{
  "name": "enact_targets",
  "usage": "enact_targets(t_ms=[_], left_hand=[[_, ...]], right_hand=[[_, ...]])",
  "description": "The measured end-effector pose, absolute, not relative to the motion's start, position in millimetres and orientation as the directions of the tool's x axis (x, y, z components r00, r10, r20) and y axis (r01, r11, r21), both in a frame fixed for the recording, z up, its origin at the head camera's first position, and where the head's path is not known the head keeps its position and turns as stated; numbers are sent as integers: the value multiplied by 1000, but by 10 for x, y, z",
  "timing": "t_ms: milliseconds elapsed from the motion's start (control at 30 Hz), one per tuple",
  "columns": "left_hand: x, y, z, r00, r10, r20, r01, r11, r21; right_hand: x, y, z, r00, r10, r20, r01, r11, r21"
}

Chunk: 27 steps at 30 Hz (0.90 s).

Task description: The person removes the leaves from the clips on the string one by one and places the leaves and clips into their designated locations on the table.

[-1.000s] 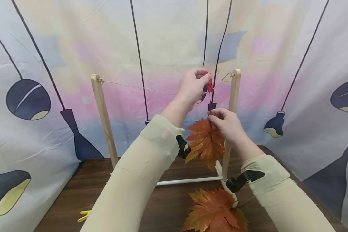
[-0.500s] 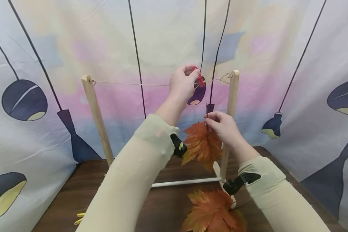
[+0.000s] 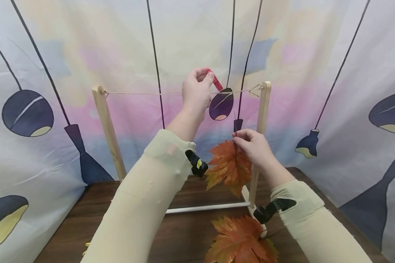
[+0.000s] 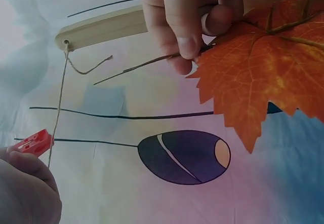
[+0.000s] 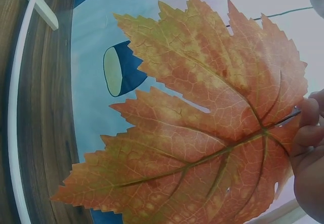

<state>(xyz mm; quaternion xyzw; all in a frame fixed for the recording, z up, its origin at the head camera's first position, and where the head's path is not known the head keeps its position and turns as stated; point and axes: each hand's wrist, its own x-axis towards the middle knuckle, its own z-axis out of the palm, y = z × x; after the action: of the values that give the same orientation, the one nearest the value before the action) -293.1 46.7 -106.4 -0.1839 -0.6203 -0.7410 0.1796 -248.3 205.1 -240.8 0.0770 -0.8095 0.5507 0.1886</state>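
Note:
My left hand (image 3: 196, 89) pinches a red clothespin (image 3: 218, 82) up at the string (image 3: 141, 94) tied between two wooden posts. The clothespin slants, and its far end overlaps the string in the left wrist view. Lower and to the right, my right hand (image 3: 255, 147) pinches the thin stem (image 4: 134, 68) of an orange maple leaf (image 3: 229, 166). The leaf hangs below these fingers, its blade spread toward the camera in the right wrist view. The stem's bare end points up, below the string and apart from it.
The left post (image 3: 109, 131) and right post (image 3: 264, 106) rise from the brown table (image 3: 191, 230), joined low by a white rod (image 3: 210, 208). More orange leaves (image 3: 238, 241) lie at the front. A yellow piece (image 3: 86, 249) shows beside my left sleeve. A printed cloth (image 3: 191, 36) hangs behind.
My left hand has moved left and up with the red clothespin, away from the leaf stem. The string, earlier pulled down, now runs nearly straight. My right hand still holds the leaf, slightly lower.

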Motion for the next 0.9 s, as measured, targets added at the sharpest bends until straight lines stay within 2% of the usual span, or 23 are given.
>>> enact_targets(t_ms=[167,267,500,900], left_hand=[[-2939,369,-1064,-836,-139,530,548,-213,809],[-2944,318,-1079,-827,-154,541,562,-254,787],[-2946,210,-1164,-856,-120,503,512,-327,794],[-2703,84,-1200,-860,-42,509,490,-349,799]], right_hand=[[-2498,2051,-2414,-914,72,398,-340,397,-852],[-2514,2035,-2403,-910,65,410,-353,400,-846],[-2530,2013,-2399,-915,59,400,-343,410,-845],[-2518,2063,-2445,-920,67,387,-326,420,-847]])
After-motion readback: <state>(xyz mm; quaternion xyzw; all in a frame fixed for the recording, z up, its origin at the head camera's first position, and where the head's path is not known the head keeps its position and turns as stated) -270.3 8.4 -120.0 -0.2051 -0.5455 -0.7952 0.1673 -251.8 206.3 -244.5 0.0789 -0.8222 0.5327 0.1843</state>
